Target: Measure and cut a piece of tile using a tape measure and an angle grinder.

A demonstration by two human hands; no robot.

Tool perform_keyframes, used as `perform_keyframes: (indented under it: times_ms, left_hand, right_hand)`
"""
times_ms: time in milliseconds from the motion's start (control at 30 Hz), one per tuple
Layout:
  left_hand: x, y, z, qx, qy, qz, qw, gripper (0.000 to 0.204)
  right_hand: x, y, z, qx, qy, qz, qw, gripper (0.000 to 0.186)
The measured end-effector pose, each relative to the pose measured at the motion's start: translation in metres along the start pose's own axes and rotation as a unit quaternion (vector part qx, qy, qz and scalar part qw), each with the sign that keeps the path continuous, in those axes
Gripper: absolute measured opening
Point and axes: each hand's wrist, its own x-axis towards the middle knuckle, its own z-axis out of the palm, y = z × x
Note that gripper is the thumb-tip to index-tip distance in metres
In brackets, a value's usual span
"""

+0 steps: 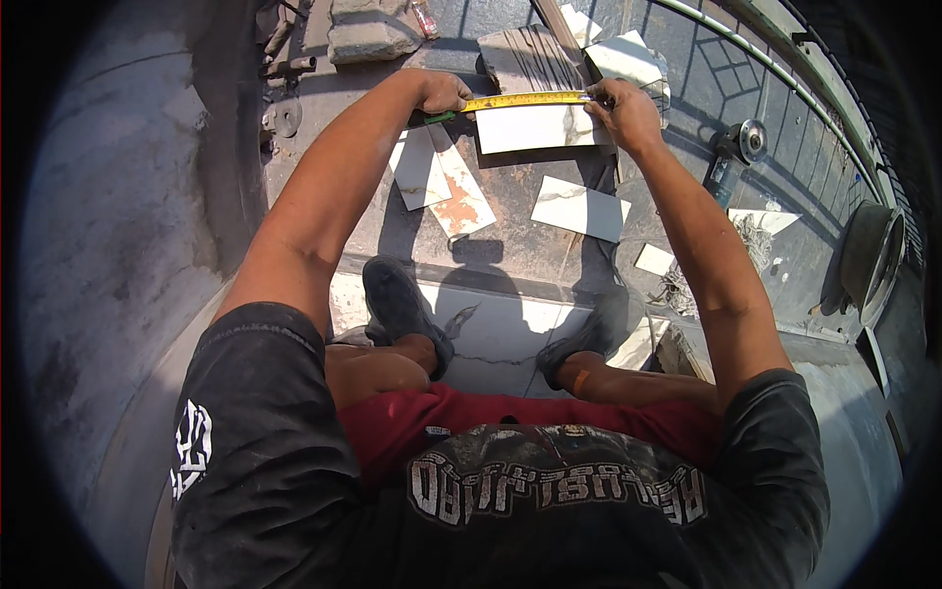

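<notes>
A yellow tape measure [525, 99] lies stretched along the far edge of a white marbled tile [535, 128] on the dark floor. My left hand [444, 93] grips the tape's case end at the tile's left corner. My right hand [620, 108] pinches the tape's free end down at the tile's right side. Both arms reach forward from a squat, my two dark shoes [397, 304] standing on a larger white tile below.
Cut tile pieces [579, 208] lie scattered between my feet and the measured tile. An angle grinder [741, 145] rests at the right near a railing. A stone block [368, 34] and a grooved tile back [525, 54] lie beyond. A bucket [873, 260] stands far right.
</notes>
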Motion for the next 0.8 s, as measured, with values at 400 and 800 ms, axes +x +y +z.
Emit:
perform_keyframes:
  times_ms: [400, 800]
  left_hand:
    - [-0.001, -0.001, -0.005, 0.006, -0.025, 0.0, 1.0, 0.031]
    - [-0.008, 0.002, -0.009, 0.021, -0.038, 0.011, 0.999, 0.032]
  right_hand:
    - [0.002, 0.0, 0.002, 0.006, 0.003, -0.005, 1.0, 0.031]
    - [0.005, -0.005, -0.001, 0.025, -0.014, 0.004, 1.0, 0.033]
